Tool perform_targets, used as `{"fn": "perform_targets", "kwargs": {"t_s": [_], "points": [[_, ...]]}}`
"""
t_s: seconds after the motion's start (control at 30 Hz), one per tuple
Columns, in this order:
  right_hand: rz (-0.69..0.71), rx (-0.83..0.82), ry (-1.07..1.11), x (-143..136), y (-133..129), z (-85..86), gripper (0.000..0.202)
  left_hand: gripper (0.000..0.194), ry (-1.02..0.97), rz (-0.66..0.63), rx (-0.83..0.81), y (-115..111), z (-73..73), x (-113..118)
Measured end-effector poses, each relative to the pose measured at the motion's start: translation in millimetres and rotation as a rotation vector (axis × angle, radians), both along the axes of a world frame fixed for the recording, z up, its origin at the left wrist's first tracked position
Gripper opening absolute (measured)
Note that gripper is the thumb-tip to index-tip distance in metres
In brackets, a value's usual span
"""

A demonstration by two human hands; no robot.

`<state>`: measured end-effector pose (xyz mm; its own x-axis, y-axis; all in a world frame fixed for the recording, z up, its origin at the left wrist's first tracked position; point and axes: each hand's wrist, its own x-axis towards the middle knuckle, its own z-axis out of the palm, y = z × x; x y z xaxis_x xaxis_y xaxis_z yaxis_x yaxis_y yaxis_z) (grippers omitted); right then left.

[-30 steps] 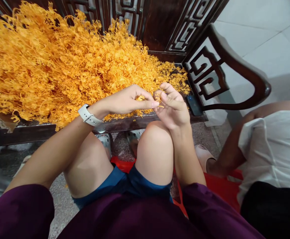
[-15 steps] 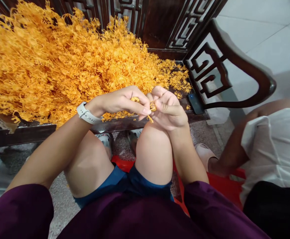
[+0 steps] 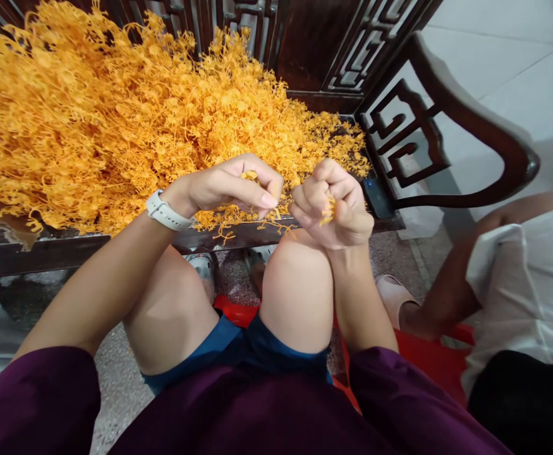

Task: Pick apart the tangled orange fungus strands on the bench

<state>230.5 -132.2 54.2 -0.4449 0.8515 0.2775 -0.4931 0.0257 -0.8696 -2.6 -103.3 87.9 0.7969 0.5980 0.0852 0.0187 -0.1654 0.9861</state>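
Observation:
My left hand (image 3: 238,189), with a white watch band on the wrist, is curled with thumb and fingers pinched. A bit of orange sprig (image 3: 250,175) shows inside its fingers. Thin branched orange strands (image 3: 276,225) show just below the fingertips; whether they hang from the hand, I cannot tell. Close by on the right, above my knee, my right hand (image 3: 335,208) is closed with knuckles up. A small orange sprig (image 3: 327,210) sticks out between its thumb and fingers. A gap separates the two hands. Behind them lies a large heap of orange branched sprigs (image 3: 129,120).
The heap rests on a dark wooden bench (image 3: 86,246) with a carved back and a curved armrest (image 3: 485,126). A phone (image 3: 378,196) lies at the bench's right end. Torn cardboard (image 3: 6,221) is at the left. A person in white clothing (image 3: 527,278) sits to my right.
My hands were together on a small orange bundle and are now apart. The right hand has moved right and curled. Loose orange strands now show below the left fingertips.

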Motion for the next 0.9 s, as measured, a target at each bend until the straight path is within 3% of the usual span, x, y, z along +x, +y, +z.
{"fn": "perform_targets", "kwargs": {"t_s": [0.13,0.2,0.23,0.3,0.37,0.4,0.43,0.5,0.63,0.77,0.9], "points": [[0.46,0.355,0.179,4.5,5.7,-9.5,0.037,0.022,0.027,0.215,-0.026,10.0,-7.3,-7.1],[0.695,0.362,0.299,9.1,3.6,-9.8,0.043,0.017,0.037,0.345,-0.064,14.3,-12.4,-9.1],[0.787,0.229,0.43,12.2,1.2,-7.9,0.046,0.017,0.05,0.384,-0.084,16.1,-14.8,-9.9],[0.881,-0.279,0.951,19.2,-4.3,-0.5,0.039,0.022,0.089,0.421,-0.12,19.0,-18.6,-10.8],[0.739,-0.872,1.601,25.8,-7.5,8.0,0.018,0.027,0.131,0.429,-0.136,21.5,-21.0,-10.8],[0.597,-1.059,1.779,28.4,-7.2,11.1,0.012,0.029,0.146,0.424,-0.139,22.7,-22.0,-10.5],[0.456,-1.149,1.792,30.2,-5.7,12.9,0.02,0.031,0.154,0.414,-0.142,23.9,-23.1,-10.1],[0.216,-1.068,1.457,31.4,-0.2,12.3,0.033,0.037,0.154,0.388,-0.146,25.8,-25.6,-8.6],[-0.111,-0.637,0.557,24.6,7.5,6.6,0.021,0.058,0.142,0.365,-0.079,23.8,-31.9,-3.0],[-0.319,-0.303,-0.019,9.8,-1.0,5.9,0.02,0.074,0.151,0.273,-0.007,13.9,-36.9,7.7],[-0.465,0.19,-0.561,-1.3,-13.3,2.1,0.023,0.077,0.176,0.226,0.172,4.9,-42.0,18.0]]}}
